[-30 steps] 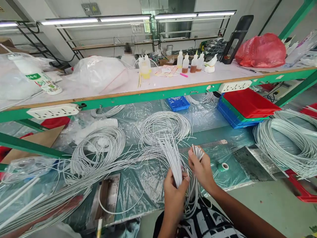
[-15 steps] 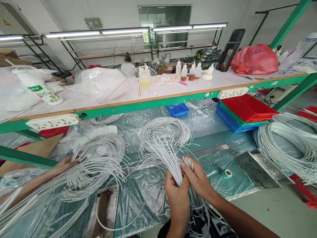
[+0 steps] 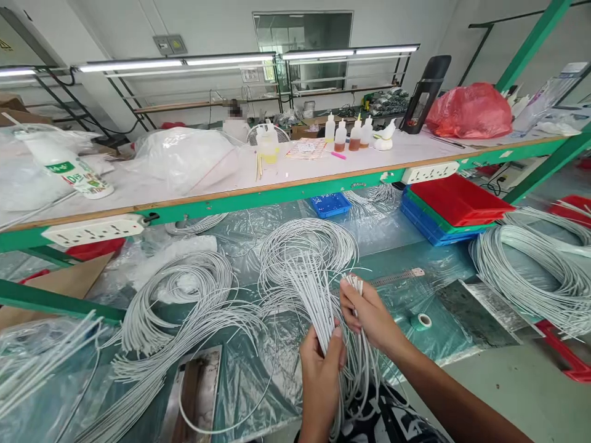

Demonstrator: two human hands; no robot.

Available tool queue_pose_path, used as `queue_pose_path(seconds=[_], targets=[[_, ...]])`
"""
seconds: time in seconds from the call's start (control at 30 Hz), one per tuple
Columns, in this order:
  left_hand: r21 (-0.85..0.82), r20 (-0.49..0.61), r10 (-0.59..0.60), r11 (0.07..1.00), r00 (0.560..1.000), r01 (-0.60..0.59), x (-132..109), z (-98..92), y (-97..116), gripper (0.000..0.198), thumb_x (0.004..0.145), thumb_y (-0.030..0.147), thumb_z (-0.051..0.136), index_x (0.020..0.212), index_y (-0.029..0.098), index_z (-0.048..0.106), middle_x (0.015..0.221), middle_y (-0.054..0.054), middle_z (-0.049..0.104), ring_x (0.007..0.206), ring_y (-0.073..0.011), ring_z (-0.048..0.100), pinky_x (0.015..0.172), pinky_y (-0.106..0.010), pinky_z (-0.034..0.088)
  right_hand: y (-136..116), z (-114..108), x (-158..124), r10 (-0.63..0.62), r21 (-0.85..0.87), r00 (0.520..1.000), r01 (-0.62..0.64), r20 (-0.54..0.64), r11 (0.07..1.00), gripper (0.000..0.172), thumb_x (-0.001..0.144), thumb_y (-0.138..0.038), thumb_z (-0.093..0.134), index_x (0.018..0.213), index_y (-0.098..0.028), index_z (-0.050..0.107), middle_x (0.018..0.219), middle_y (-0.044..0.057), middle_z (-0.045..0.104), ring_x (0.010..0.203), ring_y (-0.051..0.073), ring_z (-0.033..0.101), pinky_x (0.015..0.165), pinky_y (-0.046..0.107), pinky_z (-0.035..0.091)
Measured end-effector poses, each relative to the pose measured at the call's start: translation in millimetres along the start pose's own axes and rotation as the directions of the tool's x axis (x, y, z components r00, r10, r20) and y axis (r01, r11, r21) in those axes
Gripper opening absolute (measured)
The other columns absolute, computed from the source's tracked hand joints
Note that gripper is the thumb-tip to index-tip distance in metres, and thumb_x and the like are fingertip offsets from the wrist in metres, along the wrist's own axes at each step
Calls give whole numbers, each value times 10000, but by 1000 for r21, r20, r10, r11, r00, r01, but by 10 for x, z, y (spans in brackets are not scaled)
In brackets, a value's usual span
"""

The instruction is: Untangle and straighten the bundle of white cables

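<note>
My left hand [image 3: 322,363] is closed round a thick bundle of white cables [image 3: 313,295], whose cut ends fan out upward. Close on its right, my right hand [image 3: 367,311] grips a smaller bunch of white cables [image 3: 354,283] near the ends. The lengths of both bunches hang down in loops toward my lap. Just beyond my hands lies a coil of white cable [image 3: 309,246] on the plastic-covered bench. A steel ruler [image 3: 401,276] sticks out to the right behind my right hand, partly hidden.
More cable coils lie left [image 3: 198,277] and right [image 3: 521,277]. A tape roll [image 3: 422,322] and a metal plate [image 3: 480,314] are right of my hands. Stacked trays [image 3: 455,203] and a small blue tray [image 3: 331,205] stand below the shelf edge [image 3: 277,191].
My hands have moved apart, the right one drawing its bunch away from the left bundle. At left, another person's arm has withdrawn from the coil, and cables there have shifted.
</note>
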State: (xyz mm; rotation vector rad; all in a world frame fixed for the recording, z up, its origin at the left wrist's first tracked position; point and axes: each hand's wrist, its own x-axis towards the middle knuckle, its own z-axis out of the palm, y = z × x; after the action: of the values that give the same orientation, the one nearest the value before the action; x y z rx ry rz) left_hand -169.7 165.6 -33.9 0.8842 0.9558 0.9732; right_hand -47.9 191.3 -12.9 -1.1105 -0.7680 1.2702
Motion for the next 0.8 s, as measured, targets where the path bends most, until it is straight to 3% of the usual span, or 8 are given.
queue_pose_path(seconds=[0.1, 0.2, 0.27, 0.4, 0.47, 0.57, 0.7, 0.8], targets=[[41, 26, 1, 999, 1000, -2, -28, 63, 11, 407, 821, 539, 686, 823, 142, 593, 539, 61, 397, 490, -82, 340, 485, -196, 284, -28, 59, 46, 11, -3, 1000, -11, -23, 1000, 503, 846, -641, 610, 713, -222, 364, 527, -116, 265, 362, 39, 219, 313, 164, 209], [53, 74, -18, 999, 997, 14, -49, 117, -10, 403, 831, 533, 672, 855, 135, 615, 554, 59, 403, 488, -87, 345, 482, -204, 279, -21, 79, 84, -17, -117, 998, 11, -56, 993, 462, 851, -601, 628, 722, -213, 412, 536, -94, 342, 399, 57, 319, 339, 167, 277], [65, 45, -11, 998, 999, 8, -53, 121, -30, 394, 835, 529, 666, 853, 138, 624, 555, 55, 411, 495, -95, 353, 492, -210, 295, -19, 71, 97, -41, -164, 997, 31, -62, 986, 435, 862, -574, 629, 736, -209, 428, 553, -82, 387, 416, 61, 349, 351, 166, 283], [66, -102, 55, 997, 993, -49, -33, 77, -48, 375, 816, 530, 686, 865, 162, 637, 737, -19, 586, 720, -168, 542, 717, -249, 443, -44, 42, 97, -15, -79, 999, 18, 28, 997, 465, 844, -606, 636, 759, -227, 381, 506, -124, 287, 358, 42, 247, 333, 159, 224], [69, -84, 60, 996, 995, -54, -19, 64, -41, 374, 832, 532, 667, 902, 166, 651, 834, -49, 629, 820, -200, 572, 800, -275, 449, -51, 37, 91, -5, -56, 998, 9, 69, 998, 490, 836, -629, 636, 754, -230, 366, 506, -128, 274, 345, 39, 246, 324, 159, 218], [105, -59, 65, 993, 996, -58, -15, 76, -31, 373, 836, 534, 663, 880, 165, 642, 788, -37, 594, 762, -189, 543, 758, -273, 439, -37, 46, 88, -4, -64, 999, 6, 38, 998, 508, 833, -652, 628, 729, -223, 378, 507, -117, 303, 344, 38, 258, 315, 163, 209], [91, -119, 51, 995, 992, -40, -27, 99, -54, 403, 778, 552, 721, 839, 170, 606, 719, -4, 523, 702, -167, 504, 724, -263, 426, -12, 58, 98, -31, -24, 996, 29, -85, 999, 543, 804, -691, 637, 699, -228, 373, 480, -114, 293, 344, 46, 236, 307, 176, 204], [61, -154, 44, 997, 987, -35, -7, 79, -70, 396, 787, 543, 721, 822, 172, 590, 728, -1, 534, 718, -159, 515, 730, -251, 428, -32, 33, 105, -57, -39, 995, 54, -83, 998, 537, 821, -684, 624, 688, -233, 365, 462, -110, 303, 336, 53, 238, 303, 187, 210]])
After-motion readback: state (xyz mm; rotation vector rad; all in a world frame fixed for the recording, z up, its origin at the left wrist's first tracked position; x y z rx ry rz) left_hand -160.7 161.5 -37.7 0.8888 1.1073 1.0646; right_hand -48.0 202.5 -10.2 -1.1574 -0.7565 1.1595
